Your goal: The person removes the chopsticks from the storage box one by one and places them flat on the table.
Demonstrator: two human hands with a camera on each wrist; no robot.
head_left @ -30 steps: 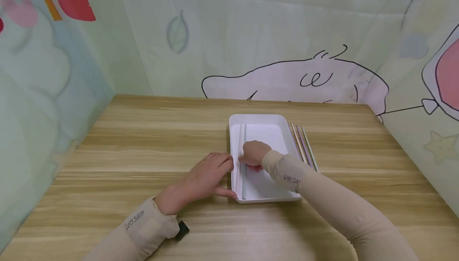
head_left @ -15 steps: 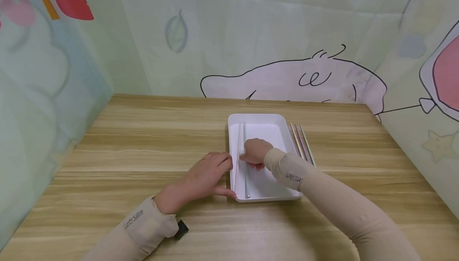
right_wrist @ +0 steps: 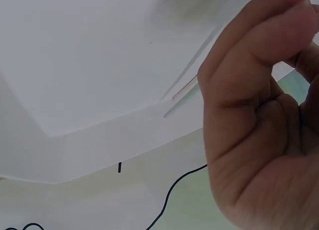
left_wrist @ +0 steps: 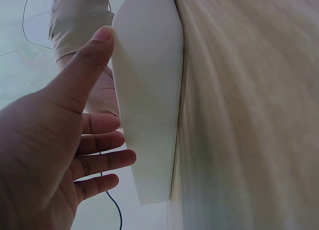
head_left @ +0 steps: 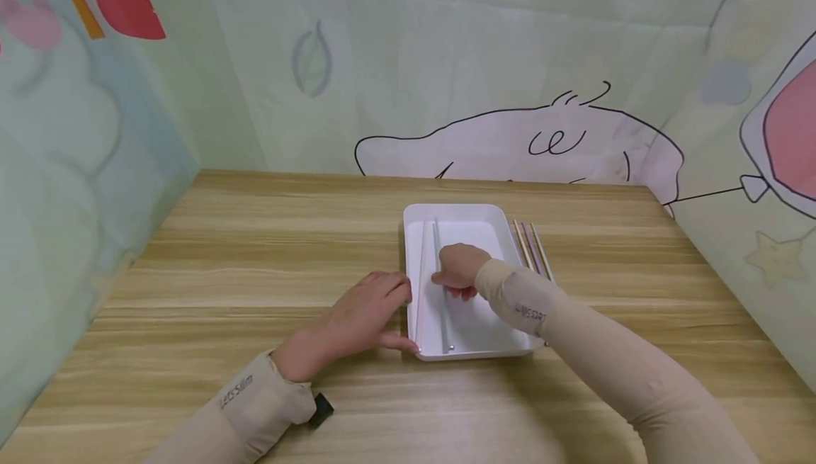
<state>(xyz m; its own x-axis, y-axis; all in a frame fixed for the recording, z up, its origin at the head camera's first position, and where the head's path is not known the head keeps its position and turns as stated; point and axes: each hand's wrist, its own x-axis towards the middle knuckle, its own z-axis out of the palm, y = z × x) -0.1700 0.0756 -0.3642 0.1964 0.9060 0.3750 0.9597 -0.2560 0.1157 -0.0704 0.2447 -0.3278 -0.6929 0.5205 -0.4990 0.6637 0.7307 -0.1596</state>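
A person in beige sleeves (head_left: 599,343) works over a white rectangular tray (head_left: 474,234) on a wood-grain tabletop (head_left: 255,258). The right hand (head_left: 462,269), reaching in from the tray's right side, has its fingers curled and pinches a pale teal rod (head_left: 445,322) near mid-length; the fingertips themselves are partly hidden. The teal rod lies in the left half of the tray, running lengthwise and slanted slightly, its near end further right than its far end. Beside it, close to the tray's left wall, a pale pink rod (head_left: 422,287) lies apart from the right hand.

The left hand (head_left: 372,308) grasps nothing: its spread thumb touches the rim by the near left corner, while its loosely extended fingers rest against the left wall.

Outside the tray, along its right wall, a cream rod (head_left: 522,244), a purple rod (head_left: 531,244) and a light green rod (head_left: 540,244) lie side by side on the tabletop, their nearer portions hidden by the right forearm. Behind, a pale green backdrop (head_left: 472,53) carries a leaf (head_left: 312,60), a star (head_left: 775,258) and a red balloon (head_left: 793,124).
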